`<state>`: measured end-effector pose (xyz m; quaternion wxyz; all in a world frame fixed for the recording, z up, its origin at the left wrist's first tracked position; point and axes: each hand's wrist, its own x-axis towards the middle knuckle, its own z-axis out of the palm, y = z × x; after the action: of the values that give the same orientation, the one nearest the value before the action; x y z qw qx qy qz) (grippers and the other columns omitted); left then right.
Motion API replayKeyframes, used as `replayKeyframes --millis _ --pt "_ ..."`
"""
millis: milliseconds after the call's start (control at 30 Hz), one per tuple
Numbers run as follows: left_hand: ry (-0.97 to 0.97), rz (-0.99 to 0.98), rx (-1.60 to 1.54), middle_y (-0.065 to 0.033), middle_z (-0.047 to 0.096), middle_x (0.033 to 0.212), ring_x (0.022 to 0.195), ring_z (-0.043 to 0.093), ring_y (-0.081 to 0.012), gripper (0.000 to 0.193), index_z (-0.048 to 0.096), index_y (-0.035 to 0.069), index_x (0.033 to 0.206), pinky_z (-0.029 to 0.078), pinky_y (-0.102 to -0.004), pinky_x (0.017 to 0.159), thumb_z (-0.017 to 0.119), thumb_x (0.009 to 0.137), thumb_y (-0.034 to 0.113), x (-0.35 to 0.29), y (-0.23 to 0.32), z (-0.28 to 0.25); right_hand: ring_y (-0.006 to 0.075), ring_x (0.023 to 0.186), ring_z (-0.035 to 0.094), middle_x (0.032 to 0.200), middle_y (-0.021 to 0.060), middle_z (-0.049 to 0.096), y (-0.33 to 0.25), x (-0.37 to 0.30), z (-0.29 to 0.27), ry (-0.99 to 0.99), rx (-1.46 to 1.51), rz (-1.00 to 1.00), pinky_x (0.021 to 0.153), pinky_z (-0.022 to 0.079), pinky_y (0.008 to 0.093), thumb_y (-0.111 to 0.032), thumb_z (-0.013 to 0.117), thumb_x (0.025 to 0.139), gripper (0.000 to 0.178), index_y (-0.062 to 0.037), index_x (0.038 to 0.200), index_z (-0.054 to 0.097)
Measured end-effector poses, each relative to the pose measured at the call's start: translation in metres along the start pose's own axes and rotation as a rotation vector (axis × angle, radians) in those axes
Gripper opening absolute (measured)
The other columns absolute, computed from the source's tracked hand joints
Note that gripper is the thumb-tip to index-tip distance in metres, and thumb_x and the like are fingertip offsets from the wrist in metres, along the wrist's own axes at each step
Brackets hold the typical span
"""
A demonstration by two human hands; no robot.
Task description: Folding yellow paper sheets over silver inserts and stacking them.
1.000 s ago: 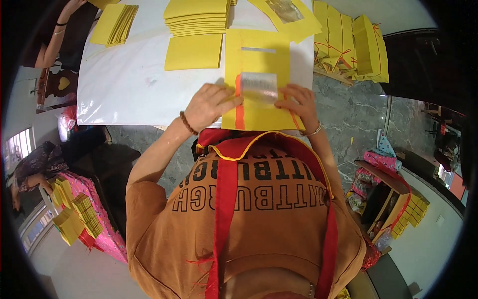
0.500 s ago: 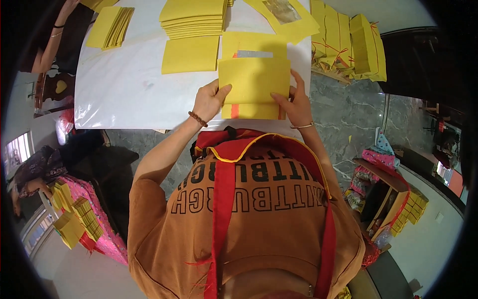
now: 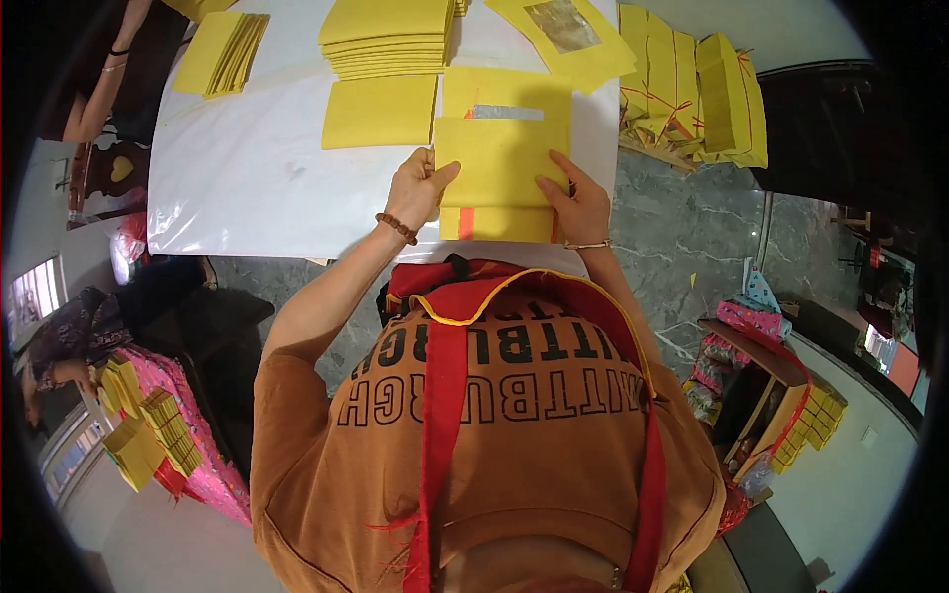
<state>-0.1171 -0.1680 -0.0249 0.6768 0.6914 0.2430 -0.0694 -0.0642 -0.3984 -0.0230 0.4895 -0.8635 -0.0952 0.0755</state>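
A folded yellow paper sheet (image 3: 499, 163) lies on a stack of yellow sheets with an orange stripe (image 3: 494, 222) at the near edge of the white table (image 3: 247, 188). My left hand (image 3: 417, 188) grips the sheet's left edge, thumb on top. On its right part my right hand (image 3: 576, 203) presses down with fingers spread flat. A silver foil strip (image 3: 506, 113) shows on the yellow sheet just behind the folded one.
A loose yellow sheet (image 3: 381, 111) and a tall pile of sheets (image 3: 390, 38) lie behind my left hand. Tied yellow bundles (image 3: 692, 89) stand at the right. Another person's arm (image 3: 99, 89) is at far left. Stacked yellow packs (image 3: 148, 425) sit low left.
The silver foil square seen on the top sheet is now covered by the sheet folded over it. My hands moved from the fold's near edge to pressing on its sides.
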Motion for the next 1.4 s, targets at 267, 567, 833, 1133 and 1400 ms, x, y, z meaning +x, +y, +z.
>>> replayKeyframes --millis 267,567,833,1133,1400 --pt "0.252 0.314 0.266 -0.0083 0.058 0.082 0.071 0.055 -0.0169 0.025 0.051 0.004 0.102 0.042 -0.0293 0.061 0.061 0.081 0.012 -0.021 0.016 0.001 0.0277 0.072 0.062 0.083 0.0147 0.065 0.000 0.001 0.000 0.026 -0.066 -0.038 0.063 0.047 0.0345 -0.030 0.066 0.076 0.041 -0.0121 0.112 0.061" --pt "-0.080 0.957 1.122 -0.0133 0.037 0.136 0.127 0.030 -0.0311 0.046 0.046 0.010 0.126 0.023 -0.0456 0.103 0.056 0.084 0.024 -0.020 0.026 0.045 0.0158 0.083 0.064 0.097 0.0152 0.066 -0.006 0.002 0.000 -0.038 -0.068 0.020 0.073 0.048 0.0264 -0.020 0.067 0.077 0.042 -0.0043 0.116 0.058" --pt "-0.069 0.838 1.195 -0.0133 0.034 0.138 0.130 0.025 -0.0321 0.050 0.043 0.012 0.129 0.018 -0.0490 0.104 0.052 0.084 0.032 -0.011 0.013 0.046 0.0231 0.101 0.057 0.115 0.0144 0.056 -0.031 0.000 -0.001 -0.019 -0.378 -0.027 0.083 0.045 0.0340 -0.027 0.068 0.076 0.041 -0.0070 0.111 0.060" --pt "-0.199 0.708 1.225 -0.0133 0.027 0.142 0.132 0.022 -0.0329 0.059 0.036 0.010 0.134 0.015 -0.0496 0.106 0.052 0.081 0.029 -0.012 0.015 0.043 0.0294 0.129 0.029 0.138 0.0157 0.034 -0.031 0.002 0.032 -0.239 -0.662 -0.692 0.100 0.020 0.0573 -0.045 0.044 0.086 0.053 -0.0095 0.125 0.046" --pt "-0.252 0.546 0.096 -0.0151 0.036 0.137 0.130 0.029 -0.0295 0.047 0.039 0.002 0.129 0.021 -0.0426 0.105 0.050 0.084 0.013 -0.005 0.011 0.006 0.0335 0.130 0.026 0.139 0.0174 0.031 -0.030 0.004 0.044 -0.196 -0.675 -0.565 0.102 0.015 0.0566 -0.043 0.042 0.088 0.056 -0.0063 0.130 0.040"
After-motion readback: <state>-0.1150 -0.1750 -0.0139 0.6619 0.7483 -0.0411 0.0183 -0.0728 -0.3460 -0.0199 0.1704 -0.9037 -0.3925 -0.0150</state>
